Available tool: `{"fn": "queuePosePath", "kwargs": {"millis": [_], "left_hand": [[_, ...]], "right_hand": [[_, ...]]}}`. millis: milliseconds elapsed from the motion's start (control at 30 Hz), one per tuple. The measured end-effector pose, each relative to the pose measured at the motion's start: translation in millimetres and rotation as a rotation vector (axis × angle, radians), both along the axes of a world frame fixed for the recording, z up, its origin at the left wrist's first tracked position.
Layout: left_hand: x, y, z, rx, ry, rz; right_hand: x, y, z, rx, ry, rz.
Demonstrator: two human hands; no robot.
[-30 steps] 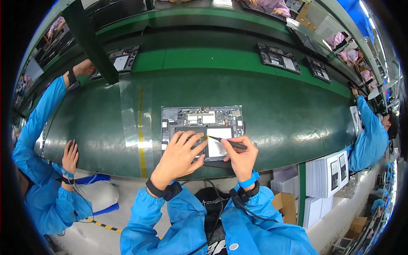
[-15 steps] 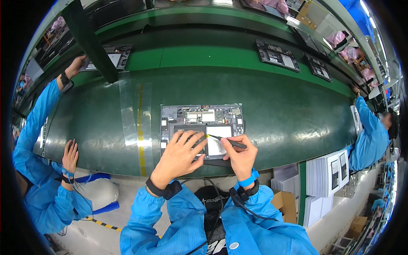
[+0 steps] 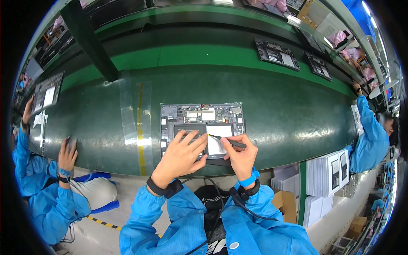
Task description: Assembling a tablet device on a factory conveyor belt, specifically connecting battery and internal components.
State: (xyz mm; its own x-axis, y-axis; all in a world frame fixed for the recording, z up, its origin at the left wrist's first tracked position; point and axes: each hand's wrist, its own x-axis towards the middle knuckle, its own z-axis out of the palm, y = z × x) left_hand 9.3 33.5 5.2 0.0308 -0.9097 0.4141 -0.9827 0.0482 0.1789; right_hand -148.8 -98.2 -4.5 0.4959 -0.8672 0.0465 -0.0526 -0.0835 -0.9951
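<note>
Nearest, the right hand (image 3: 243, 158) pinches black tweezers (image 3: 236, 144), pointing left; a light touch seems best to me. The left hand (image 3: 178, 156), fingers spread, grips nothing and should steady the opened laptop base (image 3: 206, 123). This lies on the green workbench (image 3: 289, 114), long axis left to right, circuit board (image 3: 221, 114) far.

one tool (image 3: 234, 144), seemingly at least four laptops (image 3: 206, 121)
</note>
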Motion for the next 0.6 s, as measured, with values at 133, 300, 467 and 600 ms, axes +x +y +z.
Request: {"fn": "queuePosePath", "kwargs": {"millis": [133, 300, 467, 600], "left_hand": [[2, -2, 3, 0.054, 0.002, -0.032], [3, -3, 9, 0.106, -0.002, -0.047], [0, -6, 10, 0.125, 0.011, -0.07], [-15, -1, 23, 0.018, 0.06, 0.001]], "right_hand": [[-2, -3, -2, 0.012, 0.012, 0.005], [-15, -21, 0, 0.087, -0.118, -0.095], [-37, -34, 9, 0.145, -0.18, -0.035], [-59, -36, 14, 0.147, -0.057, 0.17]]}}
